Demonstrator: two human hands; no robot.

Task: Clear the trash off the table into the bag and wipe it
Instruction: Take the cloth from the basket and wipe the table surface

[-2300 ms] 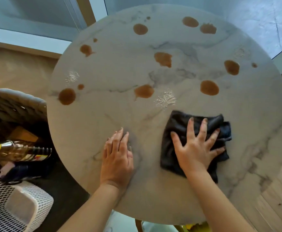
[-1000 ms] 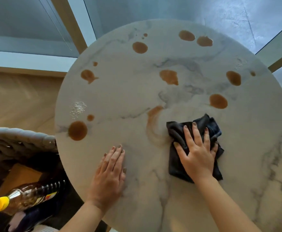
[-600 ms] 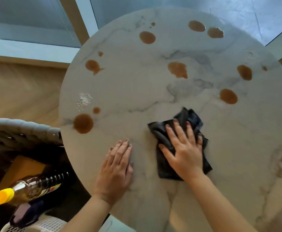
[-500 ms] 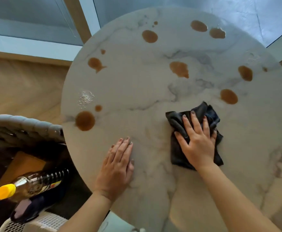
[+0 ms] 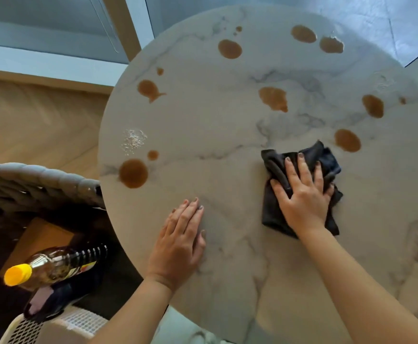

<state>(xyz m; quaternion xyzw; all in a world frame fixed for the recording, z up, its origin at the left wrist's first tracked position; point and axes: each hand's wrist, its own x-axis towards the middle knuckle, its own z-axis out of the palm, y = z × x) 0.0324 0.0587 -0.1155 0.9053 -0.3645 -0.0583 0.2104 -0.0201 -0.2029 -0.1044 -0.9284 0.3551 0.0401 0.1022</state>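
A: Dark cloth (image 5: 300, 189) sits right of centre on the round marble table (image 5: 228, 125), bunched, far edge just short of a brown spill (image 5: 347, 140). Our right hand (image 5: 302, 199) lies flat on it, fingers spread, pressing down, not pinching. Our left hand (image 5: 180, 242) is flat on bare marble near the near-left edge, fingers together, bracing.

B: Risks from here?

A: We count roughly ten brown puddles scattered to the far rim. We judge the cloth, bunched as it is, could smear liquid into streaks instead of lifting it, and may saturate before the far spots are reached. Puddle at the left edge (image 5: 133, 173) sits close to the rim; a sweep outward could push it over the side. The white crumb patch (image 5: 133, 141) just beyond it could turn to paste if the cloth arrives wet. Far spills need a long reach; weight on the left hand could rock the table, though we cannot tell how steady it is.

B: Containers?

A: A grey woven basket (image 5: 41, 180) stands left of the table, touching or nearly touching its edge. Inside we see a bottle with a yellow cap (image 5: 54, 266) lying tilted, something tan and flat beneath, dark material around. A white mesh bin (image 5: 54, 326) lies nearer; contents not visible. We cannot make out a trash bag for certain.
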